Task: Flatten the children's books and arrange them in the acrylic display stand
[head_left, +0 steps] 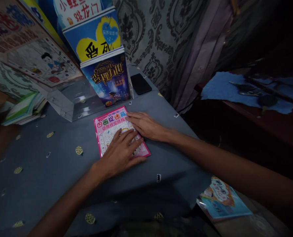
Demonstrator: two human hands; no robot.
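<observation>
A pink-bordered picture book [104, 126] with colourful Chinese lettering lies face up on the grey-blue tablecloth [62, 171]. Across its lower middle rests my left hand [120, 149], palm down with the fingers spread. My right hand [145, 125] lies flat over the book's upper right edge, fingers stretched out and close together. Neither hand grips anything. Just behind the book stands a clear plastic book rack [62, 105], with a dark blue book [109, 79] at its front.
In the rack, a blue-and-yellow book [94, 38] and a large picture book [35, 46] stand upright. A black phone [141, 84] lies beside it. Thin books [25, 108] are stacked left. Lower right, a blue book [225, 200] lies below the table edge. Glasses [287, 90] rest on blue cloth [218, 87].
</observation>
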